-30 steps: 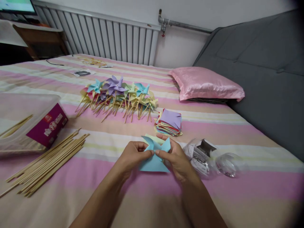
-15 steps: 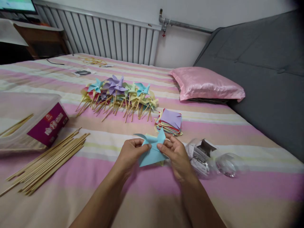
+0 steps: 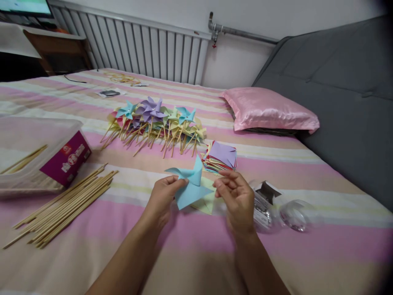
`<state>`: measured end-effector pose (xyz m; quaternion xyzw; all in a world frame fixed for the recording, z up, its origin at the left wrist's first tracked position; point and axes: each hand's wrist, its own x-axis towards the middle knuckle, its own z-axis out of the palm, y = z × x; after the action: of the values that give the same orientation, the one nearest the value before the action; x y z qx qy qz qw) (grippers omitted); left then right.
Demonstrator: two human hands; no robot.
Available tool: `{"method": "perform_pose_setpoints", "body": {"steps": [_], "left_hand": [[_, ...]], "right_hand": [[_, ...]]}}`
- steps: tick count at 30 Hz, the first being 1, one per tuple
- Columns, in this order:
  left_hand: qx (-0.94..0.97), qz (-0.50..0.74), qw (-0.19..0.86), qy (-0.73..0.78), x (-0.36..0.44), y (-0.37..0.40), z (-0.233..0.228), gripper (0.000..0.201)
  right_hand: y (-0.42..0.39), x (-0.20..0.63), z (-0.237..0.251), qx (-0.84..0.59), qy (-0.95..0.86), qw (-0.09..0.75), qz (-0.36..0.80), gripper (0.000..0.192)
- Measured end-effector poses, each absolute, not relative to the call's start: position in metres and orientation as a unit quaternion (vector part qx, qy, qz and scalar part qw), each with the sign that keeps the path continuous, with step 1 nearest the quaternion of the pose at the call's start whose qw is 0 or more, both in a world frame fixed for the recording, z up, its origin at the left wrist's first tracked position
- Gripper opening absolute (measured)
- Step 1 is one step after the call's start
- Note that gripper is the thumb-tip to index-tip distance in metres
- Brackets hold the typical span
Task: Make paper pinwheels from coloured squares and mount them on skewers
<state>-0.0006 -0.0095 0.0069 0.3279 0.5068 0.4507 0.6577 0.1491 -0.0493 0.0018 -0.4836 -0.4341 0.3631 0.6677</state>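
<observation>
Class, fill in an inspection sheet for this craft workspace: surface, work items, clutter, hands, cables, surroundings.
Surface: striped bedsheet, pink, cream and yellow.
Work items: blue paper pinwheel; yellow sheet under it.
Clutter: finished pinwheels, paper stack, skewers, box, clear jar.
Hands: left hand pinches the pinwheel; right hand beside it, holding nothing visible.
Cables: dark cord at far edge.
Surroundings: radiator, pink pillow, grey headboard.
</observation>
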Motion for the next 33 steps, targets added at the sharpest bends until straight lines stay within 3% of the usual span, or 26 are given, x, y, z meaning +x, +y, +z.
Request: {"method": "perform_pose_setpoints", "body": {"steps": [3, 7, 13, 22, 33], "left_hand": [[0.286, 0.478, 0.669, 0.492, -0.003, -0.007, 0.006, 0.023], [0.266, 0.494, 0.681, 0.471, -0.006, -0.006, 0.005, 0.022], [0.261, 0.485, 0.701, 0.452, -0.005, -0.009, 0.005, 0.021], [0.28, 0.503, 0.7, 0.423, -0.001, -0.01, 0.001, 0.019], [0.275, 0.497, 0.702, 0.429, 0.005, -0.015, 0.009, 0.021]], "right_hand": [[-0.057, 0.145, 0.005, -0.467, -0.557, 0.554, 0.405, 0.011], [-0.059, 0.137, 0.0, -0.451, -0.682, 0.459, 0.349, 0.029], [-0.053, 0.135, -0.01, -0.455, -0.708, 0.466, 0.275, 0.024], [-0.051, 0.132, -0.016, -0.459, -0.575, 0.539, 0.411, 0.015], [-0.049, 0.133, -0.015, -0.463, -0.561, 0.562, 0.394, 0.006]]}}
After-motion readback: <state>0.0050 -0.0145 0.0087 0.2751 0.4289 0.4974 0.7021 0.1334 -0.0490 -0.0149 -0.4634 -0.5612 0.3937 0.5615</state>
